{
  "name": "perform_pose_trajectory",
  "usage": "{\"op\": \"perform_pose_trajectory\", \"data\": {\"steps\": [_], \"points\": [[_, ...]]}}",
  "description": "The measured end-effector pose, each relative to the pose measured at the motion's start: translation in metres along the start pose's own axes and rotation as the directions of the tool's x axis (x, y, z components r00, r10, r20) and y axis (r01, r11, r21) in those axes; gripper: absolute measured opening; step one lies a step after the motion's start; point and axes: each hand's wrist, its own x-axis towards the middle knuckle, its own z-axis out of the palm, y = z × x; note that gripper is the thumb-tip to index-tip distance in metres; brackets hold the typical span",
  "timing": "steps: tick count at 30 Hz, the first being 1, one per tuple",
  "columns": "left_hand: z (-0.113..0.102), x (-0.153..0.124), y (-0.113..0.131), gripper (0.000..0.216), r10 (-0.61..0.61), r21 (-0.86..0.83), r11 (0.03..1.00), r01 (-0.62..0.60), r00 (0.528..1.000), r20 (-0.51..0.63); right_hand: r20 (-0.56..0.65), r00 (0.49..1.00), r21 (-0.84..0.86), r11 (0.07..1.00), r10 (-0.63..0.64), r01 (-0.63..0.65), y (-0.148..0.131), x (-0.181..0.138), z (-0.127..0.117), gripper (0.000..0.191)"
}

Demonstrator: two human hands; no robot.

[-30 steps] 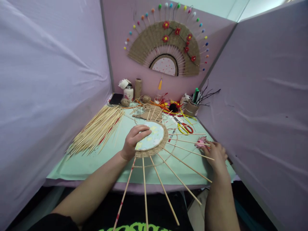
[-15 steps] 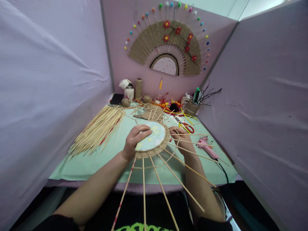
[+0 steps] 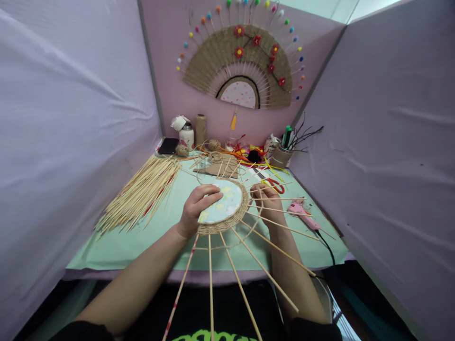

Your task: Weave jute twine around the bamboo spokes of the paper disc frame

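Observation:
My left hand (image 3: 196, 204) lies on a half-round pale disc (image 3: 223, 206) rimmed with woven jute, its fingers curled over the disc's left edge and pressing it to the table. Thin bamboo sticks (image 3: 245, 253) fan out from the disc toward me and to the right. My right hand (image 3: 263, 200) sits at the disc's right rim among the sticks, fingers pinched on a strand of jute twine (image 3: 256, 219) that loops round the spokes.
A heap of loose bamboo sticks (image 3: 142, 192) lies at the left on the green mat (image 3: 117, 246). A pink glue gun (image 3: 300, 211) rests at the right. Red-handled scissors (image 3: 274, 184), twine balls, a bottle (image 3: 187, 136) and a pen cup (image 3: 283, 152) crowd the back. A finished fan (image 3: 239, 66) hangs on the wall.
My right hand left the pink glue gun at the right edge and came to the disc's right rim, where it now pinches twine. The left hand stayed put.

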Motion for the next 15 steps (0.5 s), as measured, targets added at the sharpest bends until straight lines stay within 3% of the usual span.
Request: {"op": "perform_pose_trajectory", "data": {"steps": [10, 15], "points": [[-0.001, 0.001, 0.002, 0.034, -0.019, 0.006, 1.0, 0.019, 1.0, -0.004, 0.032, 0.995, -0.237, 0.967, -0.093, 0.098, 0.008, 0.003, -0.008, 0.033], [-0.002, 0.002, 0.003, 0.032, -0.019, -0.006, 1.0, 0.019, 1.0, -0.019, 0.046, 0.994, -0.218, 0.97, -0.097, 0.104, 0.012, 0.004, -0.011, 0.029]]}}
